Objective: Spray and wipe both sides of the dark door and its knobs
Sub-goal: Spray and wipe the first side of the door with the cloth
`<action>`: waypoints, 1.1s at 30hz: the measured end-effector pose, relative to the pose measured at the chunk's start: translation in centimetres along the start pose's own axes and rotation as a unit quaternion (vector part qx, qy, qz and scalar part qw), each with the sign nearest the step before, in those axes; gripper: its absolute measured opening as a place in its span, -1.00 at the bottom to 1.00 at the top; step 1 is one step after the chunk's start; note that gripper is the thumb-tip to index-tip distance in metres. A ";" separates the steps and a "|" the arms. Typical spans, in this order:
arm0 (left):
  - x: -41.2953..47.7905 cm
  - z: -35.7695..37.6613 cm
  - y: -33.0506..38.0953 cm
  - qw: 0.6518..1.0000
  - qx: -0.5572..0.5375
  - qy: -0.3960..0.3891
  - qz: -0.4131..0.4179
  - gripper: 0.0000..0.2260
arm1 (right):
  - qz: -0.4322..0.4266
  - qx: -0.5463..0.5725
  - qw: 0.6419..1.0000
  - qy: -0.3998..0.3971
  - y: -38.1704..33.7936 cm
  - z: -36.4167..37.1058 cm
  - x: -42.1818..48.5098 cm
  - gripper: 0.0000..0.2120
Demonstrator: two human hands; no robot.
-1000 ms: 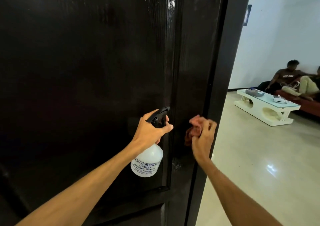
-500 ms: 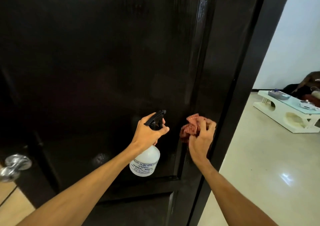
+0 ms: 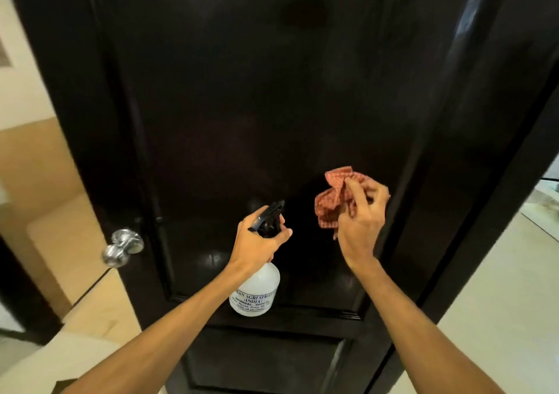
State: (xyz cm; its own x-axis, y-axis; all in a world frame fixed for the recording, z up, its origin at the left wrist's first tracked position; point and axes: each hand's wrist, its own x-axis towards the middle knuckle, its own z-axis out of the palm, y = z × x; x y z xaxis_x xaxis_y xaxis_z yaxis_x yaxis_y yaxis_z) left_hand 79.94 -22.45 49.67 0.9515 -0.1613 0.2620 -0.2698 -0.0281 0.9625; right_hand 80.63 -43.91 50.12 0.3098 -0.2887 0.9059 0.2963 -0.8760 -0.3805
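The dark glossy door (image 3: 257, 97) fills most of the view, with a raised panel frame. A round silver knob (image 3: 122, 247) sticks out at its left edge. My left hand (image 3: 257, 242) grips the black trigger head of a white spray bottle (image 3: 255, 293), whose nozzle points at the panel. My right hand (image 3: 360, 221) holds a crumpled red checked cloth (image 3: 332, 200) against the door's right side, level with the nozzle.
A black door frame (image 3: 514, 182) runs down the right side. Beyond it lies a pale shiny floor (image 3: 499, 318). Left of the door are a beige wall (image 3: 33, 151) and a light floor strip.
The view swung left, bringing the knob and the door's left edge fully into sight while the room on the right slid out. The cloth moved left from the right stile onto the panel.
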 end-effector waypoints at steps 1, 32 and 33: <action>-0.4 -1.0 -0.4 1.000 0.004 0.015 0.004 -0.87 | -0.005 0.001 1.000 0.004 -0.8 0.6 0.3 -0.60; -10.8 -36.0 -12.7 0.946 0.143 0.283 -0.062 -0.81 | -0.434 -0.031 0.834 -0.338 -34.0 28.2 -12.7 -0.50; -10.8 -36.5 -12.9 0.949 0.136 0.276 -0.061 -0.80 | -0.476 -0.053 0.800 -0.361 -33.5 28.5 -13.4 -0.47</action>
State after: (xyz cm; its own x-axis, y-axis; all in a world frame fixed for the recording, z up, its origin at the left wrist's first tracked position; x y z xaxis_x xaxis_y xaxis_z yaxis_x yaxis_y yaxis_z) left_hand 78.52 15.69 36.99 0.8902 0.3997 0.2184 -0.1092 -0.2782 0.9543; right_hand 92.29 0.33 45.47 0.4421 0.7941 0.4170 0.6420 -0.6049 0.4712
